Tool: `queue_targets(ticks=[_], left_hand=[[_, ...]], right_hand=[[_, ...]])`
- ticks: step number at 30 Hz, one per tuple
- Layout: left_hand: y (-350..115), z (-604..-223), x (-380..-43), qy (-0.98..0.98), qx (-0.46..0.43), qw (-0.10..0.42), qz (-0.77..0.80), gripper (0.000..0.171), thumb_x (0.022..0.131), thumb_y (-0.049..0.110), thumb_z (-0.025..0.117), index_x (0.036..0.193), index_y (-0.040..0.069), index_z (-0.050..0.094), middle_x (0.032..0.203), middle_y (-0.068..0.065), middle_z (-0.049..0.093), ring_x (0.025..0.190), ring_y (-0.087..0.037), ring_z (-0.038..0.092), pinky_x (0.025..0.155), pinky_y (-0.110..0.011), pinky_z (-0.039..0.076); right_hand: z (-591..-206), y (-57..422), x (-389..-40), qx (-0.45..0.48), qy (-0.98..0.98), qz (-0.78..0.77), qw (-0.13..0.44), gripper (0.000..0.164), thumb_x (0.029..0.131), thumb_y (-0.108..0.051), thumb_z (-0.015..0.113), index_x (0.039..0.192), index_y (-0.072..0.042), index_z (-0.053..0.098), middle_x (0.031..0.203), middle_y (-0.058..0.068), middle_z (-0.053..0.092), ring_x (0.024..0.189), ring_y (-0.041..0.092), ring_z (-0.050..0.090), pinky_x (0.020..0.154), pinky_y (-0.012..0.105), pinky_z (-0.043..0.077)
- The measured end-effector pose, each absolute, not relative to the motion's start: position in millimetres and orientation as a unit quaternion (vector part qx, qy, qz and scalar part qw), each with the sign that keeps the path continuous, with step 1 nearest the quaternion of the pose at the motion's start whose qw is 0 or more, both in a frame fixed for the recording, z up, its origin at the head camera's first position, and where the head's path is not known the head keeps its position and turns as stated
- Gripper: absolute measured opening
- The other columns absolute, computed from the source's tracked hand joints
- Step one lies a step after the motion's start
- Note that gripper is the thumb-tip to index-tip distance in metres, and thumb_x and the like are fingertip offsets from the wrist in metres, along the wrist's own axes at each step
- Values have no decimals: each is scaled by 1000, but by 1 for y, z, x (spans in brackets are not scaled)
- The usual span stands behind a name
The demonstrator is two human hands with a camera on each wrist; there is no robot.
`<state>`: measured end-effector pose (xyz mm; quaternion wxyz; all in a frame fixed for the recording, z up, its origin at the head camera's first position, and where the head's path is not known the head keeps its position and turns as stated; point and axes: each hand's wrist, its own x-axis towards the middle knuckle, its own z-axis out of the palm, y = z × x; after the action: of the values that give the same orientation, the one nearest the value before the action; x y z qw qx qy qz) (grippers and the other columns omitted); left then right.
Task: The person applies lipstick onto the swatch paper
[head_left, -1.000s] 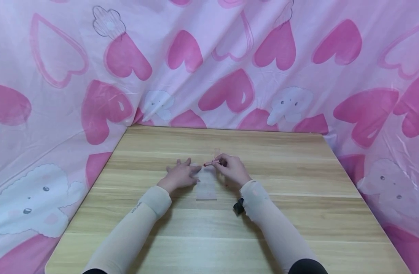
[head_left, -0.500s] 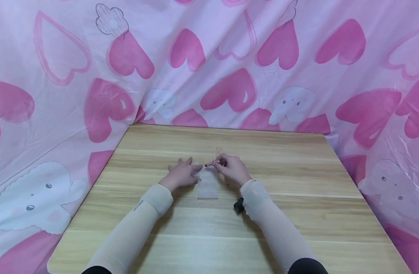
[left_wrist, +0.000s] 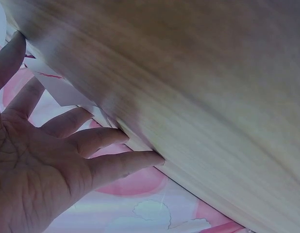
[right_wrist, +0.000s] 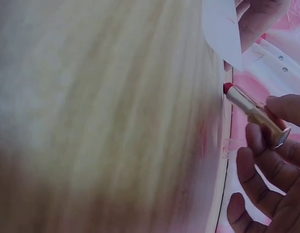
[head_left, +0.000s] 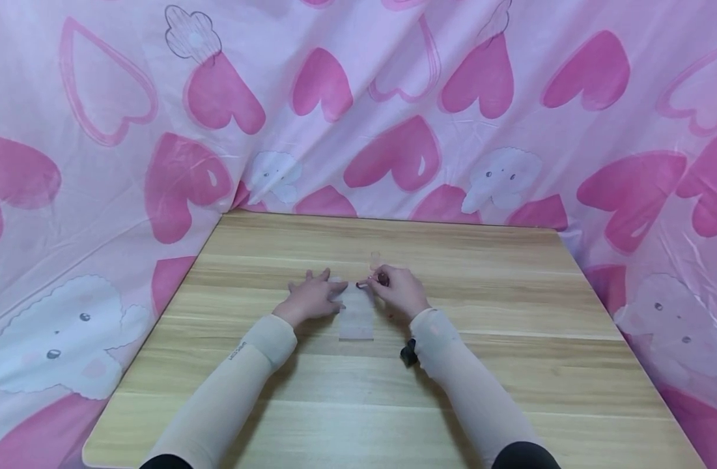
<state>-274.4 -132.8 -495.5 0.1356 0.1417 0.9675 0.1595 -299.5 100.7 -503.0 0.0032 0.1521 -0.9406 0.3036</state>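
My right hand [head_left: 398, 292] pinches a lipstick [right_wrist: 254, 110] with a gold and silver tube. Its red tip [head_left: 359, 284] points down at the upper part of a white strip of paper [head_left: 355, 319] on the table. Spread fingers of my left hand [head_left: 311, 299] rest at the paper's upper left edge. A thin red streak [left_wrist: 49, 74] shows on the paper in the left wrist view. Just beyond my right hand lies a small clear cap [head_left: 375, 260].
The wooden table [head_left: 481, 391] reaches back to a pink curtain [head_left: 393, 156] printed with hearts, which also hangs along both sides. A small black device [head_left: 409, 353] sits at my right wrist.
The lipstick tip has moved slightly to the right over the paper, and the tube appears shorter in the head view. My left hand has stayed in place on the paper.
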Motion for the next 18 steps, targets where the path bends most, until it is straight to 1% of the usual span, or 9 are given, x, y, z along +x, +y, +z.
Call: queue_targets(ticks=[4,13,16,18], left_hand=[[-133,-495,-275,967,142,135,160,57,93,46,68,147,32,54,164,-17,24,141,-62,15,97,-88,13],[-131,-495,-275,968,140,139,158,57,93,46,67,147,33,53,163,-16,24,142,-61,16,98,-87,13],[-131,-495,-274,968,142,138,157,57,93,46,67,147,32,53,163,-17,24,141,-62,16,97,-88,13],[-131,-495,-275,967,143,138,158,57,93,46,67,147,32,53,163,-17,24,141,-62,16,97,-88,13]], right_hand=[[-505,102,-300,149,-944,293,-11,15,93,-40,70,96,-25,72,85,-8,68,75,14,60,72,37,51],[-507,104,-300,155,-947,279,-31,18,93,-46,70,99,-29,71,83,-10,68,74,15,61,72,37,50],[-506,104,-299,156,-946,282,-34,17,93,-46,70,98,-30,71,82,-11,68,71,14,61,71,36,49],[-505,103,-298,156,-943,289,-41,16,93,-45,70,98,-30,71,83,-11,68,66,13,61,71,36,50]])
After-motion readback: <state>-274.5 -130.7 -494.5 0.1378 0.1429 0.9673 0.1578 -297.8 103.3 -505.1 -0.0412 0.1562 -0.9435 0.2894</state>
